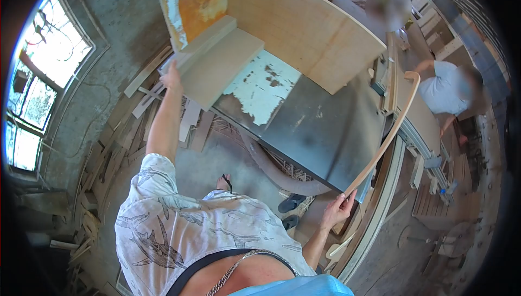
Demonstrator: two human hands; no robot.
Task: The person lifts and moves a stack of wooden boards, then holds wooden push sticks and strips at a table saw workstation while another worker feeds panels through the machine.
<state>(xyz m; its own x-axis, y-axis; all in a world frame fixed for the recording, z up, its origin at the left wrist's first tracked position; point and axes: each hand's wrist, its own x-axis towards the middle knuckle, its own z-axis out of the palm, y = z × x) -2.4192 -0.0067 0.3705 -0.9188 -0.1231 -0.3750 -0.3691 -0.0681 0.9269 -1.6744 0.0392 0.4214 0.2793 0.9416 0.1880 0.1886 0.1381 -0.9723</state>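
Observation:
My right hand (338,210) is closed round the lower end of a long, thin wooden strip (386,138), which rises and bends over in a hook at its far end. The strip slants up along the right side of a dark metal machine table (320,133). My left hand (171,78), arm stretched out, grips the near end of a narrow board (202,43). That board lies along a wide pale panel (225,68) on the table's left part; how far my fingers reach under it is hidden.
A tall plywood panel (304,22) stands behind the table. A rail (388,185) runs along its right side. Another person (442,87) is at the right. Loose offcuts (119,128) lie at the left; a curved duct (279,174) and a sandal (292,203) are below the table.

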